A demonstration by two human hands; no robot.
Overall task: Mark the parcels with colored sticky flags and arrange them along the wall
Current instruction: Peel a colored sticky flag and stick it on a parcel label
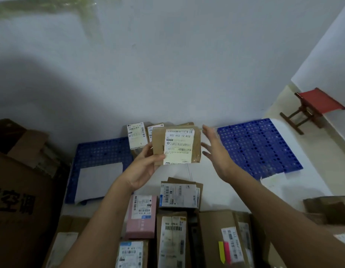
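Note:
My left hand (143, 167) grips a small brown cardboard parcel (158, 141) by its lower left edge and holds it up with its white shipping label facing me. My right hand (216, 149) hovers just right of the parcel with fingers spread, apart from it. Behind the held parcel, two labelled parcels (136, 135) lean upright against the white wall. Near the bottom, a yellow and a pink sticky flag (224, 252) are stuck on a brown box (212, 238). A pink parcel (141, 217) and several labelled parcels (178, 195) lie on the floor below my hands.
Blue perforated plastic mats lie on the floor at left (99, 151) and right (258, 146); a white sheet (99, 180) covers part of the left one. Large brown cartons (19, 180) stand at far left. A red folding stool (312, 107) sits in the right corner.

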